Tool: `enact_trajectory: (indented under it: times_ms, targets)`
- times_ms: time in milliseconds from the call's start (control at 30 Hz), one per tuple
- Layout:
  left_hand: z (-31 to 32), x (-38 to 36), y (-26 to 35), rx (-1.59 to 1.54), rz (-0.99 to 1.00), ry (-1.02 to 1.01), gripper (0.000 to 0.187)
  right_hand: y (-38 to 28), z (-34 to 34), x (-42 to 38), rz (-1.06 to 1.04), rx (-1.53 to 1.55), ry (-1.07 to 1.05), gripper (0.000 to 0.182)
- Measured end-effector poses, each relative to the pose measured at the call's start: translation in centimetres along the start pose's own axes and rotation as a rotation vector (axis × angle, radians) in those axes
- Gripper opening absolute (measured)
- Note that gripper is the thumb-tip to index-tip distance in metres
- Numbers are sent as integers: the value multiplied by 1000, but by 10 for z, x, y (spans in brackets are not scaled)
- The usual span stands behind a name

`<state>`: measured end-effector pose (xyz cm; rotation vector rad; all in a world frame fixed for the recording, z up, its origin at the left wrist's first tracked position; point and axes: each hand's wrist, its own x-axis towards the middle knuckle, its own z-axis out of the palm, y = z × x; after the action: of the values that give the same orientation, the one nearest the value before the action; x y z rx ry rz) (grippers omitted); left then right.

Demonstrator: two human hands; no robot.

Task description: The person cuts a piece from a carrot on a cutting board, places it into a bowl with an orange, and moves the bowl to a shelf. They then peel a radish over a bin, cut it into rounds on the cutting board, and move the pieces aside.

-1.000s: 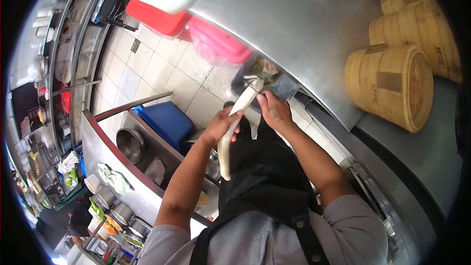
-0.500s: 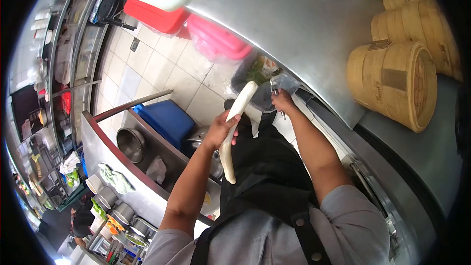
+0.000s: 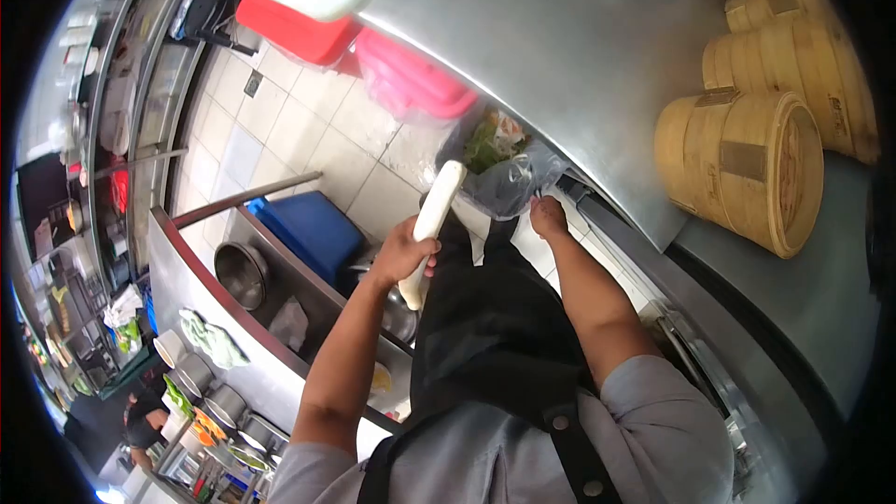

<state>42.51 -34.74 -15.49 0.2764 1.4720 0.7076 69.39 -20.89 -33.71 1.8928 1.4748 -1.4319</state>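
A long white root vegetable (image 3: 439, 203) is in my left hand (image 3: 407, 252), whose fingers wrap round its lower part; it tilts with its upper end toward the bin. My right hand (image 3: 548, 217) is closed at the near right edge of a clear bin bag (image 3: 513, 185), round a small dark tool that is mostly hidden. Green and orange scraps (image 3: 495, 142) lie inside the bag, just beyond the vegetable's upper end.
A steel counter (image 3: 551, 47) with bamboo steamers (image 3: 737, 163) runs along the right. Pink (image 3: 411, 75) and red (image 3: 294, 28) tubs stand ahead. At left are a steel shelf unit (image 3: 271, 303), a blue container (image 3: 313, 229) and a metal bowl (image 3: 241, 273). Another person (image 3: 145, 425) is at lower left.
My left hand and the vegetable have moved slightly left and the vegetable's lower end has risen. My right hand has turned and dropped a little, so the tool shows less. More of the bin bag shows.
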Motion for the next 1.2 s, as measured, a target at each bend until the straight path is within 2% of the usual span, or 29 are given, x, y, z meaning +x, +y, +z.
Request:
enact_trajectory:
  times_ms: [33,67,167,200,233,300,333,467,500,567,600,633,700,733,767,833,900,967,1033,1100,1133,1200]
  targets:
    - [2,-4,-4,31,-42,-7,27,4,0,-7,47,1,-77,44]
    - [5,-5,-3,41,-71,-3,27,4,-1,-8,15,1,-59,46]
    - [12,-2,-9,62,-75,9,26,6,0,-8,16,-69,-48,48]
    - [11,1,-16,53,-68,3,26,9,-1,-11,47,-115,-153,47]
    - [11,6,-18,56,-57,1,26,10,0,-10,42,-112,-143,47]
    - [12,7,-31,22,-47,23,27,29,19,-4,-358,-283,308,42]
    - [13,5,-39,15,-54,26,27,43,18,-3,-339,-292,192,38]
    - [9,16,-42,3,-37,24,28,14,10,-23,-292,-227,230,35]
    - [11,13,-46,7,-26,18,27,25,16,-21,-287,-233,221,35]
    - [13,15,-40,14,-11,27,27,29,14,-10,-192,-392,40,36]
    - [14,13,-38,53,-10,25,26,25,17,-10,-243,-333,140,36]
    - [14,10,-39,86,-14,28,26,21,18,-8,-250,-338,135,36]
    - [15,7,-47,78,-37,15,27,35,23,-4,-196,-282,69,34]
    - [15,12,-45,82,-35,-4,28,39,22,1,-126,-395,-21,34]
    - [16,13,-40,88,-24,-3,28,30,17,-4,-132,-391,-12,34]
    - [20,5,-38,101,-9,-1,29,7,14,-21,-214,-190,169,35]
    - [21,1,-39,90,-21,-14,30,7,14,-34,-187,-220,120,37]
    - [25,7,-31,105,-27,34,27,-10,10,-48,-351,-163,275,36]
    - [31,4,-34,102,-49,59,28,-37,-7,-94,-420,-83,203,35]
    - [33,6,-31,143,-57,128,37,-51,-8,-123,-774,-18,313,34]
    - [33,4,-30,144,-61,127,37,-56,-5,-129,-866,-30,360,34]
    - [34,0,-18,157,-102,38,28,-65,-12,-134,-881,-95,360,33]
